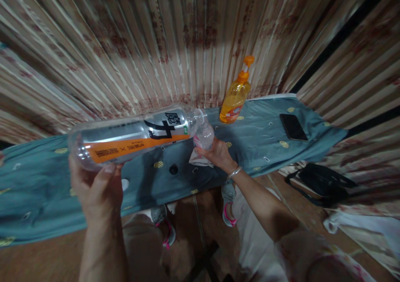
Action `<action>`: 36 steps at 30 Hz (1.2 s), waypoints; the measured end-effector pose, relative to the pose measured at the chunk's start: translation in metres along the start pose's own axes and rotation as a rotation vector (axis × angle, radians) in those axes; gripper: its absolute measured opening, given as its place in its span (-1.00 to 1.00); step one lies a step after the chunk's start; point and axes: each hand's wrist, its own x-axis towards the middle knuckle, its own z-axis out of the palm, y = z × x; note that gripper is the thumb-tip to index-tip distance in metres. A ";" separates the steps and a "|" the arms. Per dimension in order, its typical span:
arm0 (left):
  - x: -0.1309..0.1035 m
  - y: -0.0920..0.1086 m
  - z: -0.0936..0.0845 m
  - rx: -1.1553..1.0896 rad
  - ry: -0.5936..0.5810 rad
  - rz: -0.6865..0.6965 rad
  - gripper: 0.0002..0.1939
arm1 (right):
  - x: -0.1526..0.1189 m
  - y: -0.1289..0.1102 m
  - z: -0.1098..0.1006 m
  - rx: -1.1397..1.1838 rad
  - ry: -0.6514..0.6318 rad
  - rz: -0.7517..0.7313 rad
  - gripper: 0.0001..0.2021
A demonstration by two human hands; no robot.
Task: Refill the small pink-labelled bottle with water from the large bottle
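Note:
My left hand (98, 186) is wrapped round the base of a large clear plastic bottle (146, 127) with an orange and silver label. The bottle lies almost level in the air, tipped to the right. Its neck meets the mouth of a small clear bottle (204, 137) with a pink label; whether liquid passes between them I cannot tell. Around the small bottle's lower part my right hand (220, 153) is closed, a bracelet on its wrist. A pale cloth or tissue (200, 160) shows under the small bottle. Near my left hand lies a white cap (125, 185), and a black cap (173, 169) is farther right.
An orange pump bottle (234, 102) stands at the back of the narrow, teal-covered table (259, 148). To its right lies a black phone (293, 127). A pleated curtain (187, 44) hangs behind. On the floor at right is a black bag (321, 182).

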 end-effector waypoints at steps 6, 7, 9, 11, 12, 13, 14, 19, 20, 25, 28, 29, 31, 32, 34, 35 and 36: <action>0.000 0.000 0.000 -0.022 0.019 -0.027 -0.33 | 0.000 0.000 0.000 0.005 0.007 -0.004 -0.45; 0.000 0.001 0.001 -0.023 0.020 -0.034 -0.33 | 0.000 0.001 0.000 0.007 0.009 -0.007 -0.46; 0.000 0.001 0.001 -0.015 0.019 -0.035 -0.32 | 0.000 0.001 0.001 0.009 0.011 -0.009 -0.45; 0.000 0.000 0.001 0.000 0.021 -0.024 -0.31 | 0.000 0.002 0.002 0.010 0.017 -0.013 -0.44; 0.000 0.000 0.001 0.008 0.020 -0.014 -0.32 | 0.000 0.003 0.002 0.010 0.020 -0.015 -0.43; 0.000 0.000 0.001 0.016 0.018 -0.006 -0.33 | 0.000 0.004 0.002 0.009 0.022 -0.017 -0.43; 0.000 -0.001 0.000 0.021 0.016 -0.003 -0.34 | 0.000 0.004 0.003 0.010 0.023 -0.019 -0.43; 0.000 -0.001 -0.001 0.011 0.002 -0.003 -0.36 | 0.001 0.006 0.003 0.033 0.022 -0.035 -0.44; 0.000 -0.001 -0.001 0.018 -0.001 0.000 -0.35 | 0.001 0.006 0.003 0.033 0.021 -0.029 -0.45; 0.001 -0.001 0.000 -0.008 0.010 -0.007 -0.31 | 0.001 0.003 0.002 0.022 0.005 -0.010 -0.44; 0.000 0.000 0.001 0.013 0.010 -0.009 -0.34 | 0.000 0.003 0.001 0.016 0.005 -0.019 -0.46; 0.000 0.000 0.001 0.030 0.004 -0.004 -0.34 | 0.000 0.003 0.000 0.016 0.005 -0.020 -0.46; 0.000 -0.001 0.000 0.053 -0.009 0.007 -0.30 | 0.000 0.002 0.000 0.017 0.006 -0.015 -0.46; -0.001 -0.002 -0.001 0.054 -0.011 0.011 -0.29 | 0.000 0.002 0.000 0.015 0.008 -0.012 -0.45; -0.001 -0.003 -0.003 0.048 -0.009 0.010 -0.30 | 0.000 0.002 -0.001 0.012 0.016 -0.010 -0.45; -0.001 -0.003 -0.003 0.048 -0.010 0.007 -0.31 | -0.001 0.002 0.000 0.013 0.018 -0.013 -0.45; -0.001 -0.003 -0.003 0.052 -0.013 0.004 -0.31 | 0.000 0.002 0.000 0.018 0.018 -0.018 -0.45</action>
